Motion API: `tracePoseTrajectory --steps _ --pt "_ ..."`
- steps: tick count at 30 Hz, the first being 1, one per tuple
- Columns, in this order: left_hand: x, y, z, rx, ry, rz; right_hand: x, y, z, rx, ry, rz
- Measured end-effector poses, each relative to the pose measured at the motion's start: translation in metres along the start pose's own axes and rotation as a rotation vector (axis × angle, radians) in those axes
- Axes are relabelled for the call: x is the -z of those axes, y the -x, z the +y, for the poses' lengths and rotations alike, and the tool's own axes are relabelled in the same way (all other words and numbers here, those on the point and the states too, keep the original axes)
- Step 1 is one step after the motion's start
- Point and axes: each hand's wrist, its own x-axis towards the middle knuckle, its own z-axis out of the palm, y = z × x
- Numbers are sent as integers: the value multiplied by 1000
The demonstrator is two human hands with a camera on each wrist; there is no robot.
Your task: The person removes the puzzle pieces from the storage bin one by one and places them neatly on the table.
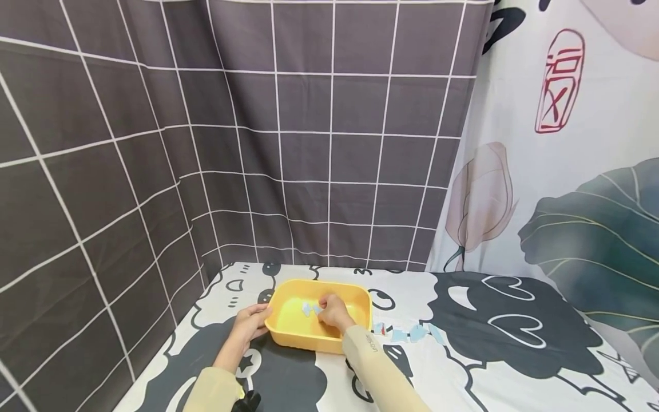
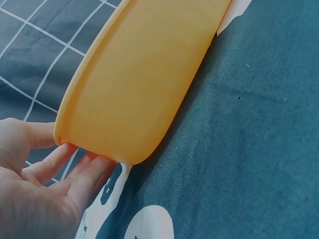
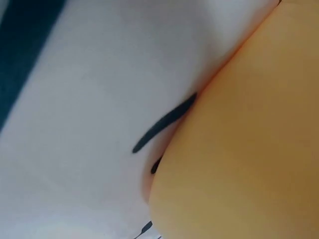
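A yellow plastic basin (image 1: 293,341) stands on the patterned cloth. My left hand (image 1: 251,321) grips its left end, thumb up at the rim and fingers against the outer wall, as the left wrist view shows closely. Reaching over the near right side, my right hand (image 1: 334,312) is inside the basin with curled fingers. At its fingertips is a small light blue piece (image 1: 316,309), which it appears to pinch. Another light blue piece (image 1: 306,309) lies just left of it on the basin floor. The right wrist view shows only the basin's outer wall (image 3: 239,139) and cloth, with the hand hidden.
Several light blue pieces (image 1: 417,332) lie in a row on the cloth to the right of the basin, the nearest close to its wall. A dark grid curtain (image 1: 309,200) hangs behind and at the left. A white printed curtain (image 1: 494,229) hangs at the right.
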Motion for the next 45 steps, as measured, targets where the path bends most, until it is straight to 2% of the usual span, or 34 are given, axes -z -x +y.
tracePoseTrajectory --steps 6,15,23,28,37,42,43,44,45 --pt "-1 0 -3 13 5 1 2 3 2 7 19 -3" --pt "-1 1 1 3 2 4 8 5 -3 -86 -131 -56" --pt "-1 -1 1 -9 6 1 16 15 -11 27 -115 -65" --pt "-1 -1 0 -10 -3 -13 36 20 -16 53 -161 -32" --pt "4 0 -1 -7 -18 -19 82 24 -13 -11 -216 90" --pt "4 1 0 -3 -39 -37 109 32 6 32 -235 133" --pt "4 2 0 -5 -42 -42 115 34 12 44 -238 139" --pt "3 2 1 -4 -42 -39 120 31 28 95 -256 135" --pt "2 3 2 -5 -41 -39 127 34 34 91 -254 135"
